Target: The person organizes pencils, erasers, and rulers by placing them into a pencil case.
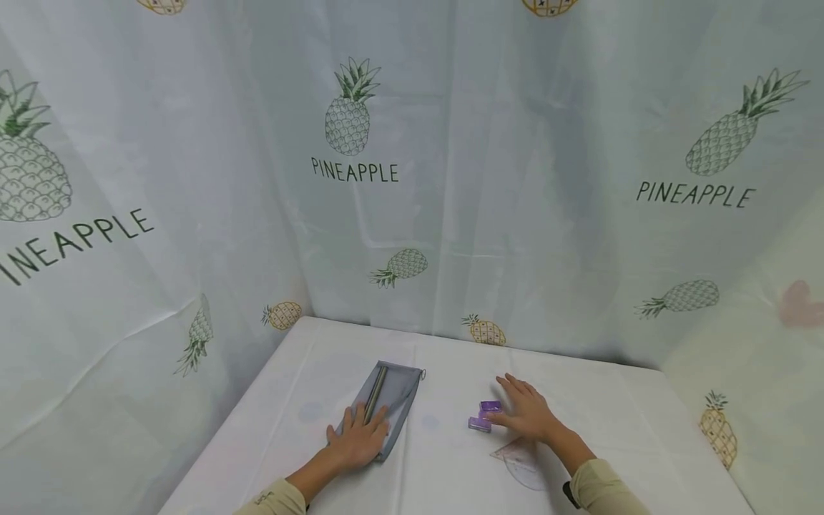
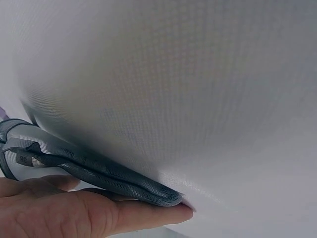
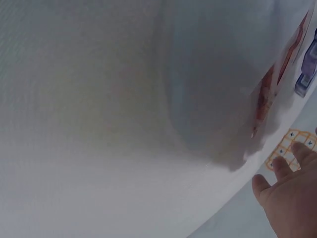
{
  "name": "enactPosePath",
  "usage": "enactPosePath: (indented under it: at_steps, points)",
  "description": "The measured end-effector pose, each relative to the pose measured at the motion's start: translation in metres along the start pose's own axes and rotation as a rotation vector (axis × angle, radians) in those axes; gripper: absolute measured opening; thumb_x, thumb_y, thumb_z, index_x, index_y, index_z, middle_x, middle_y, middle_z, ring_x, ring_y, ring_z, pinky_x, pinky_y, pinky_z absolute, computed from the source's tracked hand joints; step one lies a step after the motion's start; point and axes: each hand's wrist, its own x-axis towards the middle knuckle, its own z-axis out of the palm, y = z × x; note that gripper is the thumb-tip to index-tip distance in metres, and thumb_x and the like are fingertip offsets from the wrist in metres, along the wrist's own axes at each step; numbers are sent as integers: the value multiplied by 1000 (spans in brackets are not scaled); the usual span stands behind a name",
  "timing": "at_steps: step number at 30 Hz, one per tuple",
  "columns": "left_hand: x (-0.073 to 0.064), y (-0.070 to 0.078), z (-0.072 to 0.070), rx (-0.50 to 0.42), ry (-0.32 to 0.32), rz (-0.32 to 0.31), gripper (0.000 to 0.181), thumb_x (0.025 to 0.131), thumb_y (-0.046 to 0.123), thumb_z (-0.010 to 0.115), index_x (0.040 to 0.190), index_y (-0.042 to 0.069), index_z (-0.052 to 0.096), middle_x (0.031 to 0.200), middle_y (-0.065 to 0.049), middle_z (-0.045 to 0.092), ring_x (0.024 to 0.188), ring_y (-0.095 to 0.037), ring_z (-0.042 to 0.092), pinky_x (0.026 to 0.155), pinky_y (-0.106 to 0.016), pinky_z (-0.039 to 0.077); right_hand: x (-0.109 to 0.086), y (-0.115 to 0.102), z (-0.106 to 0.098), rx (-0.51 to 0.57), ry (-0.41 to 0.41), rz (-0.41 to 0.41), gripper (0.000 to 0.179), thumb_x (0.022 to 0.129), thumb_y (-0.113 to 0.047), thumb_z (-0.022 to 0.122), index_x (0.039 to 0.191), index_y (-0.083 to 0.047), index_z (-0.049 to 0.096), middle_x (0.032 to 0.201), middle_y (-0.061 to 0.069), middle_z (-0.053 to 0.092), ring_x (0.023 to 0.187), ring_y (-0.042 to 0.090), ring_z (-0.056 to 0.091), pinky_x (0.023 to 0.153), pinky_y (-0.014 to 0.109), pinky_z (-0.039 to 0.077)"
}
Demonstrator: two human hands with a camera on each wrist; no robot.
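My left hand (image 1: 358, 440) lies with its fingers spread over the lower part of a grey zip pouch (image 1: 402, 390). A long, narrow greenish strip (image 1: 376, 393) runs lengthwise along the pouch; whether it lies on or inside it I cannot tell. The left wrist view shows the pouch's folded mesh edge (image 2: 114, 173) against my fingers. On the right, my right hand (image 1: 529, 413) has its fingers spread above several small purple blocks (image 1: 479, 424), the thumb reaching over them. Whether the thumb touches one is unclear.
Below my right hand lie a clear protractor (image 1: 524, 472) and a reddish triangular set square (image 1: 508, 449), partly covered by the hand. A white cloth covers the table (image 1: 444, 486). Pineapple-print curtains (image 1: 489, 214) stand behind it and at both sides.
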Motion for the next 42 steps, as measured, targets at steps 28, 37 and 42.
enactPosePath:
  at_steps: [28, 37, 42]
  points:
    - [-3, 4, -7, -63, 15, -20, 54, 105, 45, 26, 151, 22, 42, 162, -26, 19, 148, -54, 9, 103, -84, 2, 13, 20, 9, 175, -20, 27, 34, 79, -9, 80, 112, -9, 73, 108, 7, 67, 96, 24, 63, 85, 43, 52]
    - [-1, 2, -4, -63, 21, -14, 55, 105, 47, 25, 151, 22, 43, 162, -25, 19, 148, -54, 8, 103, -84, 1, 16, 13, 11, 169, -34, 95, 19, 78, -10, 82, 95, -14, 77, 90, -5, 64, 80, 9, 53, 70, 27, 46]
    - [0, 2, -4, -48, 19, -17, 54, 105, 47, 26, 151, 23, 42, 162, -25, 19, 148, -54, 9, 103, -84, 3, 15, 9, 7, 217, -63, 182, 17, 80, -8, 80, 96, -12, 77, 91, -2, 67, 84, 12, 57, 76, 32, 49]
